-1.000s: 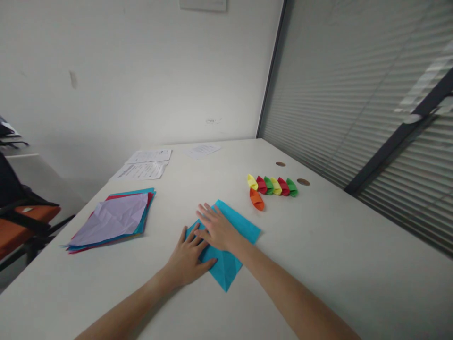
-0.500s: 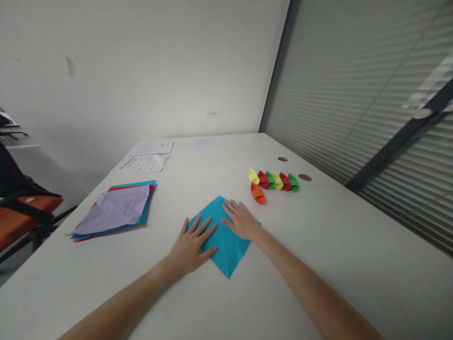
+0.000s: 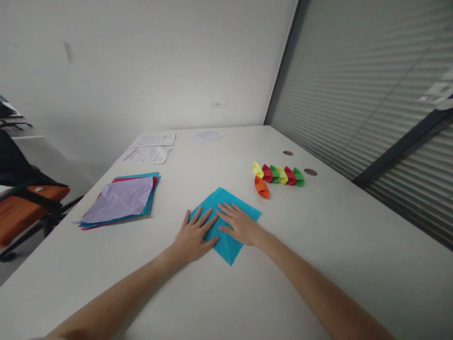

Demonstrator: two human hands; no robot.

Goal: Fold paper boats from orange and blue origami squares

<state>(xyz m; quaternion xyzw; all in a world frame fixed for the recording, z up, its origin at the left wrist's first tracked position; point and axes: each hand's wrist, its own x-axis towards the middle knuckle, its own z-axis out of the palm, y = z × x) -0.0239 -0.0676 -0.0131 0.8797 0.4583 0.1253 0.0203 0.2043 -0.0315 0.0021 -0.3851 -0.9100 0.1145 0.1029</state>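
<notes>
A blue sheet of paper lies on the white table, turned so one corner points toward me, with crease lines showing on it. My left hand rests flat on its left side, fingers spread. Across the middle of the sheet lies my right hand, fingers stretched out and pressing on the paper. Part of the sheet is hidden under both hands. Beyond them, an orange folded paper piece sits just in front of a row of yellow, red and green folded paper pieces.
A stack of coloured paper, lilac on top, lies on the left of the table. Printed sheets are at the back. Two round holes, one a cable hole, are near the blinds. An orange chair stands left.
My right hand has slid left and a little toward me over the blue sheet, uncovering its right corner. My left hand stays in place. The whole view has shifted slightly.
</notes>
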